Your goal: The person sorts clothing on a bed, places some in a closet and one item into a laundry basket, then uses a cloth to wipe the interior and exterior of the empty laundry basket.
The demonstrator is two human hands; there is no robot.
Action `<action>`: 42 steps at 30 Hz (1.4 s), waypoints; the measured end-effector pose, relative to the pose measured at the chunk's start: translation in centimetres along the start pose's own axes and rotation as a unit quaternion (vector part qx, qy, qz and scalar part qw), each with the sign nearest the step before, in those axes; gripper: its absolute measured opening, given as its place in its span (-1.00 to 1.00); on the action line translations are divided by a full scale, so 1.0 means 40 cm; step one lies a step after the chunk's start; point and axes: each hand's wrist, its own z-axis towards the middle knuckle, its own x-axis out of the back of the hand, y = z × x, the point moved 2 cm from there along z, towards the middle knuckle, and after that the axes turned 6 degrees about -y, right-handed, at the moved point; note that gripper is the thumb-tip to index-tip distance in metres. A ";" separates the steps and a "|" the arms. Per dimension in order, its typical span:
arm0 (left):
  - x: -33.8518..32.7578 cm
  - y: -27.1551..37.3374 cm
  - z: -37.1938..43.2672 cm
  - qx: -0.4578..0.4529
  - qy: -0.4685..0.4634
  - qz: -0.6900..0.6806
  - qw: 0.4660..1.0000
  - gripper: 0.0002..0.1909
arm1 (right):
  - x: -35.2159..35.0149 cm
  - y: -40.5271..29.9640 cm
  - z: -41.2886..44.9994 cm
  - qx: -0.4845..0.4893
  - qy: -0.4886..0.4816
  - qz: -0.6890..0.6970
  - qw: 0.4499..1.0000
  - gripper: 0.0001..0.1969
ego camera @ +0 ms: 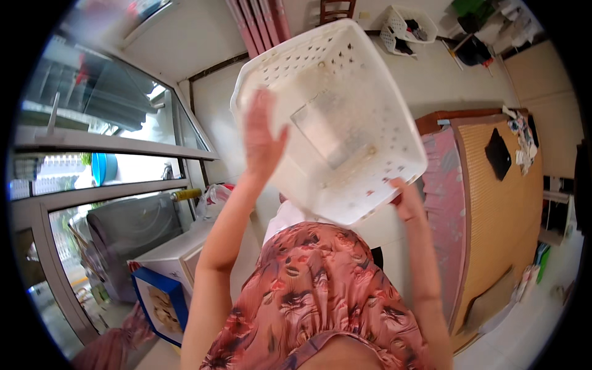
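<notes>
A white plastic basket with perforated walls is held up before me, its open side tilted towards me. Inside, no loose items show; a rectangular outline marks its bottom. My right hand grips the near right corner of the rim, the thumb over the edge and the fingers partly hidden. Motion blurs my left hand, which is in front of the basket's left part. Its fingers point away from me, the thumb stands apart, and it holds nothing. Whether it touches the basket wall, I cannot tell.
A bed with a woven mat is on the right, bearing a black cloth item. To the left are a glazed frame, a white cabinet and a blue-edged box. White baskets with clothes stand far back.
</notes>
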 end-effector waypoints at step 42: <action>0.161 0.054 -0.163 0.105 -0.129 -0.279 0.946 -0.88 | -0.266 0.062 0.206 0.404 0.084 -0.551 0.725 -0.65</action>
